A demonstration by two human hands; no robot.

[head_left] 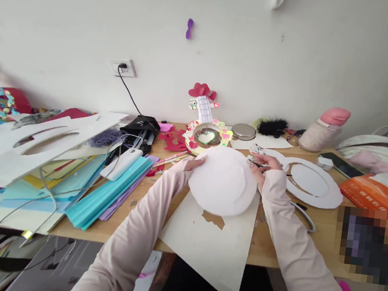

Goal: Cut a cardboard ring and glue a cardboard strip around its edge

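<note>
Held over the wooden tabletop, a round white paper disc hides part of a pale paper sheet. The left hand's fingers clamp the disc's left rim, partly hidden behind it; the right hand's curl around a slim dark object, hard to make out, at the opposite rim. The disc's broad face points toward the camera, without a clear long axis.

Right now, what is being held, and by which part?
A white paper disc: left hand pinches its left edge; right hand touches its upper right edge. The right also has a slim dark item, too small to identify.
</note>
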